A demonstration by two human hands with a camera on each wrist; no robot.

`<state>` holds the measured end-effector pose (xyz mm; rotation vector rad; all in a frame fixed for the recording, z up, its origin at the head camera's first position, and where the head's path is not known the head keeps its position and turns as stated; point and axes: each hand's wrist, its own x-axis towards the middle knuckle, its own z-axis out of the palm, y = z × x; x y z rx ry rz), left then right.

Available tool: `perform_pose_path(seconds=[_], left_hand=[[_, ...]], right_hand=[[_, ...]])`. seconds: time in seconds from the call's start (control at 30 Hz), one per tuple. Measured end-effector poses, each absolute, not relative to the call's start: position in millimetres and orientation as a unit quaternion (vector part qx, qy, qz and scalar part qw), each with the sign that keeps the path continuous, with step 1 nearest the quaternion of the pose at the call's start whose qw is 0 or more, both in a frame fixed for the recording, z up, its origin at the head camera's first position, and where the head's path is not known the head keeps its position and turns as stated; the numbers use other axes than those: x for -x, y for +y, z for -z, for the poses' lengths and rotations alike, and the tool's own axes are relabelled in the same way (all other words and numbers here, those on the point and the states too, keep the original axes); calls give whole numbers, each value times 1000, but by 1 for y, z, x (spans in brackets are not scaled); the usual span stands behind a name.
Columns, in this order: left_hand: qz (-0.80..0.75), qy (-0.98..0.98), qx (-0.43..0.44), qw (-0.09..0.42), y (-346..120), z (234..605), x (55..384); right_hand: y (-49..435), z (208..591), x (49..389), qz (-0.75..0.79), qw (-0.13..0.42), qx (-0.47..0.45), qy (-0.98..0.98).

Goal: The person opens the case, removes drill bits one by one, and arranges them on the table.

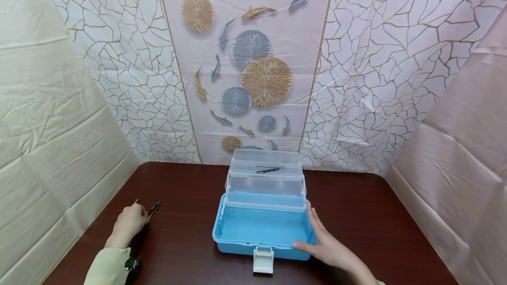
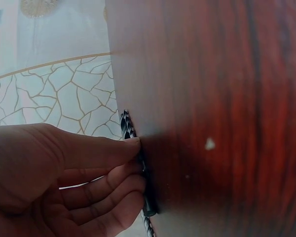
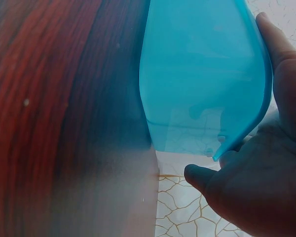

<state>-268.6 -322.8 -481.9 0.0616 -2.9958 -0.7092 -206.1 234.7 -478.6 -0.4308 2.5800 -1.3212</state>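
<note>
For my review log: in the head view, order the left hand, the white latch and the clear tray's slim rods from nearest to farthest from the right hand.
1. White latch: front of the blue box.
2. Slim rods: in the clear tray, toward the back.
3. Left hand: far left side.

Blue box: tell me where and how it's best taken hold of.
Take the box by its rim at both short sides, probably best from left and right: the latch hangs at the front and the trays rise over the back.
</note>
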Motion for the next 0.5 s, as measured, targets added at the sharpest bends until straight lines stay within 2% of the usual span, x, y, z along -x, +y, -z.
perform_pose_path(seconds=[0.5], left_hand=[[231, -972, -21, 41, -322, 482, 267]], right_hand=[[236, 480, 207, 446, 101, 149, 877]])
